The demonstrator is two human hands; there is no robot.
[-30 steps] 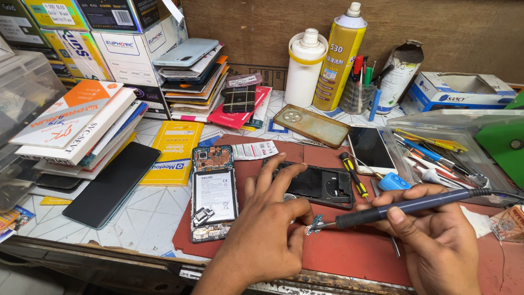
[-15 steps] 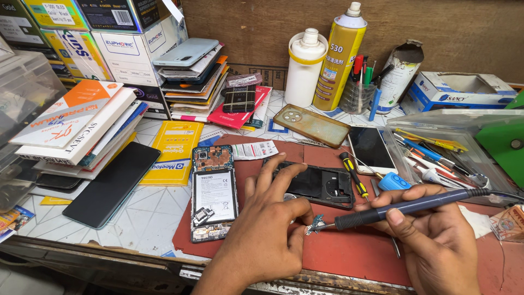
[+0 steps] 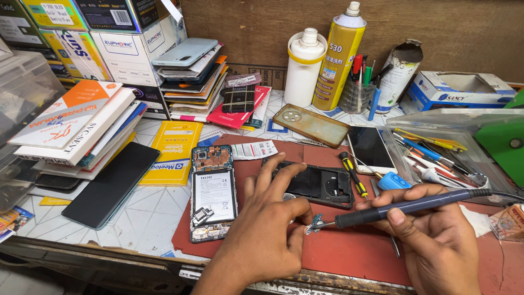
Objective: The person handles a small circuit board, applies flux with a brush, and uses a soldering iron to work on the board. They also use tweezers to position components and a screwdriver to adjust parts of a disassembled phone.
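My left hand rests on the red work mat, pinching a tiny circuit part between thumb and forefinger. My right hand grips a dark soldering iron like a pen, its tip touching that part. Left of my left hand lies an opened phone with its battery and board exposed. A black phone back frame lies just beyond my left fingers.
A yellow-handled screwdriver, a white phone face up and a brown phone case lie behind. A clear tray of tools stands right. Spray can, white bottle, stacked boxes and phones at back left.
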